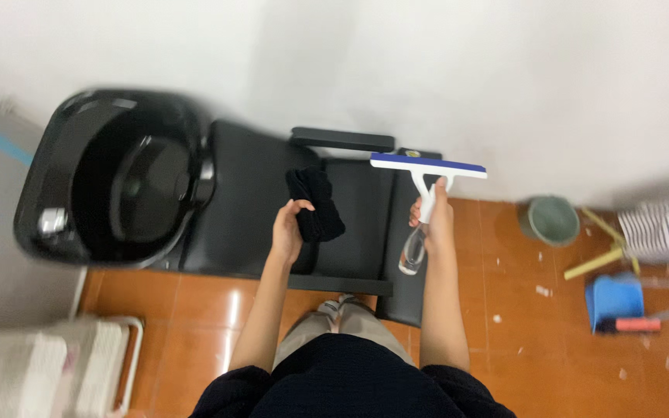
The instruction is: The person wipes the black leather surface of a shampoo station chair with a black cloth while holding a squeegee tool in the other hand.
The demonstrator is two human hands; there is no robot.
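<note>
Holding a black cloth bunched in the left hand and a blue-edged squeegee spray bottle clasped in the right hand, mid-frame above the black shampoo chair, seemingly poised for wiping, needing both lowered onto the seat.

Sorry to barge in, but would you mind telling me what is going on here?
A person stands on an orange tiled floor over a black salon chair with a black wash basin at one end. The left hand holds a dark cloth above the seat. The right hand has its grip on a squeegee with a small clear spray bottle built into the handle. A grey bucket and a blue dustpan sit by the wall.
</note>
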